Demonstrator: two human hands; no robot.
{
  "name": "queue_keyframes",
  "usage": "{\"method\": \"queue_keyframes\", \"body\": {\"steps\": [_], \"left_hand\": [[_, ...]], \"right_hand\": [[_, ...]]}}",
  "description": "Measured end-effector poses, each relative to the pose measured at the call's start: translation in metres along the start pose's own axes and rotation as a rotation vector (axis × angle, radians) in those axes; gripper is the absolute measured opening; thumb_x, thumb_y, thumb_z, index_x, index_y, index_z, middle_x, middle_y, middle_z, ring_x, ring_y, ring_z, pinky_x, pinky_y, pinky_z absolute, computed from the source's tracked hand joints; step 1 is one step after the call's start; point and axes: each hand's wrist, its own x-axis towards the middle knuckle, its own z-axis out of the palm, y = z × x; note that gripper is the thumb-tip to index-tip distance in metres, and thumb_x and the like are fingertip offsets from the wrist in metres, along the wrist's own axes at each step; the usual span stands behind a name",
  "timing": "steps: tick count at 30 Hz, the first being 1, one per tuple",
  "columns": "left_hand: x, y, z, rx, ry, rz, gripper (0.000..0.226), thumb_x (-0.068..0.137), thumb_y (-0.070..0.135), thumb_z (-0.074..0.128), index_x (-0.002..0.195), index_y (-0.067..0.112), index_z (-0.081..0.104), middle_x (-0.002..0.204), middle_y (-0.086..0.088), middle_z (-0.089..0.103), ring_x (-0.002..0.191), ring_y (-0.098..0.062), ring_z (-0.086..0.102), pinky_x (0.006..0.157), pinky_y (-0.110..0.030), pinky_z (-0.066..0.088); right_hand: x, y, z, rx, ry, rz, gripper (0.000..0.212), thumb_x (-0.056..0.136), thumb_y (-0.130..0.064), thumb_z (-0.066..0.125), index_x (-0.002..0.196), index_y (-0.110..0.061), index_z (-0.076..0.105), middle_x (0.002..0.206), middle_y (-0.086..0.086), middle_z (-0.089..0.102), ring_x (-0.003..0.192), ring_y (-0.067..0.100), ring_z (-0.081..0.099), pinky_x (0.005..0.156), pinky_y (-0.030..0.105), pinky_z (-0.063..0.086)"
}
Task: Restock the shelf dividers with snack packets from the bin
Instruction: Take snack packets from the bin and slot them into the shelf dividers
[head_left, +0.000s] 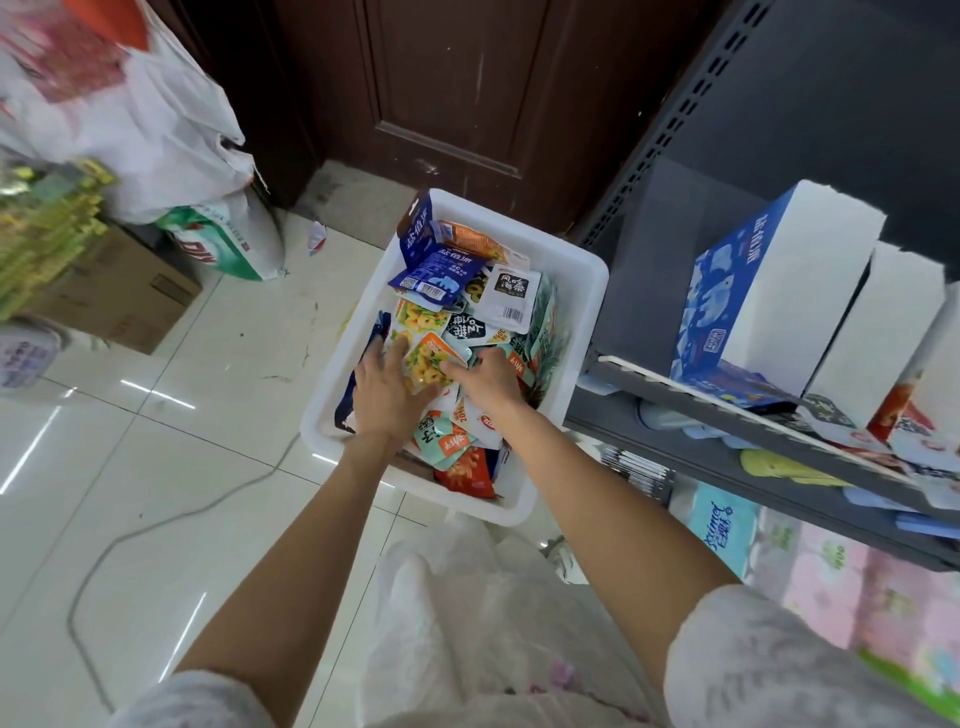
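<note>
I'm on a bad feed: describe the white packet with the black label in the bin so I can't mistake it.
Find the white bin on the floor beside the grey shelf. The white packet lies on top of the pile near the far right corner, beyond both hands. It alone is plain white, with a black square label and a barcode.

both bare forearms reach forward toward twelve o'clock from pale sleeves, converging, the left hand (387, 387) lying palm down with fingers spread and fairly straight, pointing to about one o'clock, the right hand (485, 376) just beside it with fingers curled downward, knuckles up.
</note>
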Motion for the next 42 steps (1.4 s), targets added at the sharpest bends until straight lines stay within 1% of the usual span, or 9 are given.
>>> {"method": "queue_keyframes", "body": {"steps": [6, 9, 12, 16, 23, 28, 34, 38, 42], "left_hand": [[-0.003, 0.004, -0.003, -0.055, 0.025, -0.012, 0.081, 0.074, 0.034, 0.079, 0.141, 0.02, 0.036, 0.14, -0.01, 0.038, 0.129, -0.027, 0.034, 0.103, -0.04, 0.036], [-0.002, 0.011, -0.007, -0.124, -0.015, -0.096, 0.089, 0.071, 0.031, 0.082, 0.142, 0.016, 0.031, 0.134, -0.01, 0.044, 0.125, -0.026, 0.041, 0.099, -0.039, 0.04], [0.002, 0.011, -0.017, -0.265, -0.13, -0.16, 0.067, 0.073, 0.032, 0.08, 0.127, 0.015, 0.044, 0.116, -0.001, 0.058, 0.1, -0.021, 0.061, 0.077, -0.033, 0.05], [-0.004, 0.016, -0.031, -0.612, -0.28, -0.206, 0.036, 0.085, 0.026, 0.07, 0.112, 0.025, 0.047, 0.105, 0.006, 0.062, 0.077, -0.008, 0.063, 0.061, -0.021, 0.048], [-0.018, 0.024, -0.037, -0.83, -0.31, -0.283, 0.025, 0.09, 0.025, 0.064, 0.106, 0.031, 0.046, 0.096, 0.006, 0.064, 0.079, -0.014, 0.065, 0.064, -0.027, 0.053], [-0.028, 0.01, -0.047, -0.999, -0.275, -0.355, 0.032, 0.091, 0.021, 0.063, 0.121, 0.024, 0.054, 0.104, -0.008, 0.071, 0.084, -0.026, 0.071, 0.076, -0.044, 0.057], [-0.042, 0.033, -0.059, -1.012, -0.335, -0.194, 0.041, 0.091, 0.027, 0.06, 0.13, 0.034, 0.046, 0.107, -0.003, 0.071, 0.09, -0.025, 0.071, 0.071, -0.044, 0.059], [-0.044, 0.079, -0.057, -1.009, -0.331, -0.092, 0.036, 0.094, 0.025, 0.057, 0.128, 0.03, 0.047, 0.107, -0.002, 0.071, 0.087, -0.021, 0.071, 0.075, -0.042, 0.057], [-0.058, 0.131, -0.049, -1.069, -0.467, -0.053, 0.036, 0.095, 0.021, 0.055, 0.129, 0.028, 0.049, 0.104, -0.001, 0.072, 0.087, -0.018, 0.071, 0.069, -0.035, 0.056]], "right_hand": [[-0.007, -0.006, 0.003, -0.031, 0.086, 0.004, 0.053, 0.086, -0.032, 0.068, 0.126, -0.005, 0.045, 0.126, 0.012, 0.056, 0.112, 0.029, 0.056, 0.081, 0.03, 0.044], [-0.008, -0.005, 0.002, -0.086, 0.105, -0.018, 0.039, 0.087, -0.034, 0.066, 0.113, -0.008, 0.054, 0.113, 0.009, 0.059, 0.102, 0.025, 0.059, 0.075, 0.028, 0.044], [-0.01, -0.003, 0.001, -0.057, 0.185, -0.068, 0.036, 0.085, -0.034, 0.068, 0.106, -0.007, 0.06, 0.099, 0.002, 0.049, 0.099, 0.023, 0.055, 0.085, 0.035, 0.047], [-0.017, 0.0, -0.004, 0.157, 0.202, -0.081, 0.035, 0.085, -0.031, 0.069, 0.102, -0.004, 0.057, 0.098, 0.006, 0.065, 0.087, 0.021, 0.062, 0.076, 0.034, 0.049], [-0.036, 0.01, -0.032, 0.575, 0.117, -0.088, 0.021, 0.087, -0.011, 0.067, 0.106, -0.011, 0.058, 0.091, 0.003, 0.067, 0.083, 0.015, 0.064, 0.076, 0.03, 0.054], [-0.046, 0.023, -0.059, 0.685, 0.275, -0.039, 0.005, 0.091, -0.009, 0.06, 0.09, -0.013, 0.062, 0.09, 0.007, 0.064, 0.083, 0.019, 0.061, 0.074, 0.032, 0.055], [-0.097, 0.015, -0.114, 0.583, 0.485, -0.262, 0.015, 0.095, -0.015, 0.054, 0.085, -0.026, 0.057, 0.089, -0.001, 0.064, 0.085, 0.019, 0.061, 0.074, 0.035, 0.053], [-0.146, 0.006, -0.147, 0.611, 0.649, -0.598, 0.016, 0.097, -0.012, 0.05, 0.095, -0.028, 0.052, 0.1, -0.002, 0.064, 0.092, 0.008, 0.063, 0.07, 0.019, 0.051], [-0.168, 0.015, -0.155, 0.074, 0.665, -0.996, 0.018, 0.096, -0.008, 0.049, 0.107, -0.017, 0.06, 0.117, 0.003, 0.065, 0.112, 0.009, 0.059, 0.087, 0.02, 0.05]]}}
